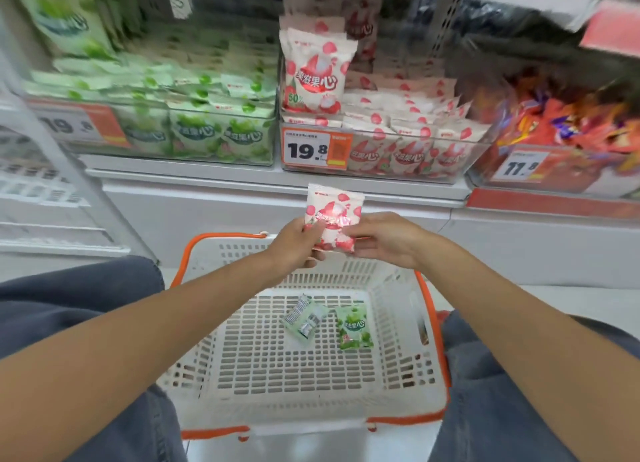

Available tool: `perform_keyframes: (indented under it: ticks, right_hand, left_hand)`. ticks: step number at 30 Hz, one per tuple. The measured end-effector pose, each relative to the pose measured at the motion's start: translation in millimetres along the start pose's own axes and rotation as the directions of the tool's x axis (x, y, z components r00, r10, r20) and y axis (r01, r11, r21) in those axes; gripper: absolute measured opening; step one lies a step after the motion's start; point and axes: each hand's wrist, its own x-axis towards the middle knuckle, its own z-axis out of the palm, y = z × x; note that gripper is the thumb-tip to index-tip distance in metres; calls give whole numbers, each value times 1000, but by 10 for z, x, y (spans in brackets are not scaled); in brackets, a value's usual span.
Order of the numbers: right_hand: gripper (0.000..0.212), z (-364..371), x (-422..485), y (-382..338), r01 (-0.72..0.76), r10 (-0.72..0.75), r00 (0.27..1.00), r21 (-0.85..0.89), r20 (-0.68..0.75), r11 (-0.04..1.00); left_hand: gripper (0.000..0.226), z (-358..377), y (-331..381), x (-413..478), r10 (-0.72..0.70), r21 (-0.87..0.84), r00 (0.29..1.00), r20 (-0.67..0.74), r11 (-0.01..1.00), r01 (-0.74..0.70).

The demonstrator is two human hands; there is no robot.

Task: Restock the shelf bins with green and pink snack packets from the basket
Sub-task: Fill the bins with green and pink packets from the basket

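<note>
- Stock in the green bin on the left stands upright with the print facing forward. I would copy that pattern.
- Left hand pinches the lower left edge of the pink packet, with the thumb on its front.
- Pink packet is held upright above the far rim of the basket, just below the shelf edge, print toward the person. It probably needs only a lift, no turning.
- Face-down green packet and face-up green packet lie close together on the basket floor, for later trips.
- Right hand grips the packet's lower right corner, fingers curled behind it. One hand could likely take over the carry, leaving the other free to part the rows.
- Pink bin sits above and to the right of the packet, and its front row looks full. Best to slide the packet in behind that row, upright, without knocking the tall packet at the bin's left.
</note>
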Motion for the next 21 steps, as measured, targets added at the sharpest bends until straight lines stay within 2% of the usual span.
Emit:
perform_keyframes:
  ticks: [3, 5, 9, 12, 14, 17, 18, 21]
  right_hand:
    - [5, 101, 79, -126, 67, -68, 997, -39, -27, 997]
    - [6, 104, 99, -218, 90, -91, 996, -82, -5, 993]
    - [20, -7, 2, -393, 147, -157, 986, -150, -53, 978]
    - [27, -149, -163, -536, 224, -256, 956, -205, -145, 953]
    - [17, -251, -259, -669, 286, -327, 922, -205, -207, 936]
    - [5, -354, -305, -945, 365, -410, 853, -194, -323, 911]
    - [4, -394, -261, -1062, 389, -433, 822, -189, -369, 902]
    - [21, -516, 14, -1484, 460, -495, 710, -203, -500, 864]
  left_hand:
    - [30, -71, 41, 37, 145, 64, 982, -120, 988, -138]
    - [30, -106, 62, 47, 251, 138, 953, -171, 964, -229]
    - [33, -125, 172, 26, 265, 221, 952, -152, 948, -229]
    - [31, -240, 293, 8, 361, 373, 913, -190, 887, -273]
    - [27, -327, 449, -19, 470, 453, 845, -255, 830, -325]
    - [23, -394, 809, 19, 627, 565, 697, -349, 734, -377]
    - [23, -405, 953, 51, 665, 601, 645, -377, 705, -376]
    - [28, -464, 1320, 249, 734, 666, 510, -448, 655, -357]
